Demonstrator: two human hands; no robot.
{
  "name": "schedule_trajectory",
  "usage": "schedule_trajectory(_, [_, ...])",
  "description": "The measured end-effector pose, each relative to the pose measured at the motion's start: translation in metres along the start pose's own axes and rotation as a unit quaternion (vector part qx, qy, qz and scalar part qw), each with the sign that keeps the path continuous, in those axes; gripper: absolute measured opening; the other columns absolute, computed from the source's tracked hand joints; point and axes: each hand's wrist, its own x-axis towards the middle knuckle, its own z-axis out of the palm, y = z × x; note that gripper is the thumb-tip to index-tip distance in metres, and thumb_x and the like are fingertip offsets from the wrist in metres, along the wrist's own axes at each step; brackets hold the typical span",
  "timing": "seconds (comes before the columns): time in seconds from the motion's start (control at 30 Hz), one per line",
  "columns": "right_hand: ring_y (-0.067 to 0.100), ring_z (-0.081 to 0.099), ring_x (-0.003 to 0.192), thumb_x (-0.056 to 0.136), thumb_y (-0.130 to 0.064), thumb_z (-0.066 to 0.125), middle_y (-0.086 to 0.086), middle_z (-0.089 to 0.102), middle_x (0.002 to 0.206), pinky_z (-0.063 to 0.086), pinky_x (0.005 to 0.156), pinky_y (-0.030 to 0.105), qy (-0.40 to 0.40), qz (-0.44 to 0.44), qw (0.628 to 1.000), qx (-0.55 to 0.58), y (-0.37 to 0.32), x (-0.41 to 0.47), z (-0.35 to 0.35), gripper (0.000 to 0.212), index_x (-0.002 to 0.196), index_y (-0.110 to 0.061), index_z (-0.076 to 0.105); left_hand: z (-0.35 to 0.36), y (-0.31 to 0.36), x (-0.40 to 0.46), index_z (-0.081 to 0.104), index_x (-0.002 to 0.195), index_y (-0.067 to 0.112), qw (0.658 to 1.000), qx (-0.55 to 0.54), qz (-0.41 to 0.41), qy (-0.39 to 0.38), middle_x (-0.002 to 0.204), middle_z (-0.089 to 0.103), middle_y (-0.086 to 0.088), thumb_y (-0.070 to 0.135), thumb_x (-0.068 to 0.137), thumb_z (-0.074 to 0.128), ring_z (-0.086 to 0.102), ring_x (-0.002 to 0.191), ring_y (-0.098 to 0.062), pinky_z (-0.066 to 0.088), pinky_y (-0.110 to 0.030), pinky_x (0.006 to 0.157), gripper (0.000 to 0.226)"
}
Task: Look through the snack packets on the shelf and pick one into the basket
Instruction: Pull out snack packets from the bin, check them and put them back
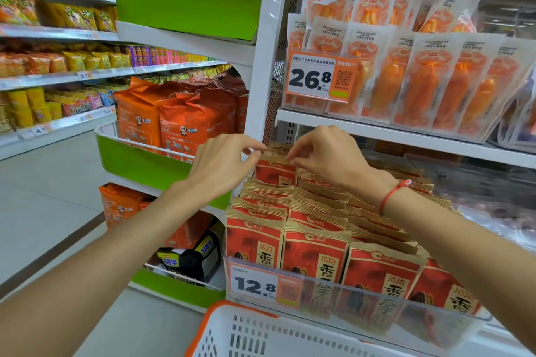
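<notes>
At the back of the rows behind the 12.8 price tag, a red snack packet is pinched at its top edge by the left hand and right hand; lifting straight up should clear its neighbours before lowering into the basket below the tag

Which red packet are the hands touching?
The red and gold packet at the very back of the left row. The left hand and right hand pinch its top edge; the others stand untouched in front.
</notes>
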Motion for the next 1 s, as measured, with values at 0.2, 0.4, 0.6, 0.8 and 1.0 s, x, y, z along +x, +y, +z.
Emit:
schedule_trajectory(0.2, [0.009, 0.064, 0.077, 0.077, -0.026, 0.08, -0.016, 0.062, 0.066, 0.049, 0.07, 0.026, -0.088, 0.04, 0.995, -0.012, 0.0, 0.007, 0.009, 0.006, 0.081, -0.029, 0.078, 0.01, -0.001, 0.0, 0.07, 0.114, 0.033, 0.988, 0.071, 0.009, -0.14, 0.13, 0.058, 0.018, 0.035, 0.099, 0.036, 0.044, 0.119, -0.01, 0.038, -0.033, 0.077, 0.038])
schedule_trajectory(0.4, [0.003, 0.062, 0.073, 0.075, -0.024, 0.082, -0.022, 0.06, 0.059, 0.054, 0.079, 0.03, -0.167, 0.086, 0.982, 0.023, 0.0, 0.018, 0.01, 0.007, 0.072, -0.028, 0.077, 0.008, -0.003, 0.0, 0.064, 0.126, 0.027, 0.973, 0.086, 0.023, -0.211, 0.138, 0.052, 0.014, 0.034, 0.101, 0.025, 0.041, 0.121, -0.013, 0.039, -0.04, 0.1, 0.047])
schedule_trajectory(0.6, [0.013, 0.064, 0.077, 0.084, -0.02, 0.072, -0.013, 0.062, 0.069, 0.051, 0.072, 0.03, -0.074, 0.109, 0.991, 0.02, 0.009, 0.021, 0.007, 0.008, 0.087, -0.023, 0.079, 0.007, -0.006, 0.0, 0.058, 0.131, 0.031, 0.981, 0.037, -0.001, -0.191, 0.132, 0.058, 0.008, 0.037, 0.104, 0.031, 0.04, 0.124, -0.014, 0.041, -0.041, 0.094, 0.038])
schedule_trajectory(0.8, [0.021, 0.066, 0.093, 0.082, -0.034, 0.076, -0.004, 0.071, 0.09, 0.047, 0.073, 0.03, -0.112, 0.15, 0.981, -0.054, 0.008, 0.021, 0.021, 0.017, 0.096, -0.024, 0.078, 0.009, -0.011, 0.004, 0.068, 0.114, 0.033, 0.981, 0.052, -0.002, -0.185, 0.113, 0.069, 0.003, 0.04, 0.102, 0.036, 0.046, 0.118, -0.017, 0.047, -0.041, 0.089, 0.035])
schedule_trajectory(1.0, [0.03, 0.067, 0.094, 0.084, -0.024, 0.072, 0.005, 0.072, 0.099, 0.053, 0.079, 0.039, -0.075, 0.143, 0.982, -0.102, 0.004, 0.022, 0.034, 0.011, 0.093, -0.021, 0.076, 0.007, -0.009, 0.007, 0.068, 0.115, 0.033, 0.979, 0.055, -0.007, -0.197, 0.108, 0.07, 0.0, 0.041, 0.101, 0.037, 0.051, 0.114, -0.018, 0.045, -0.037, 0.083, 0.035])
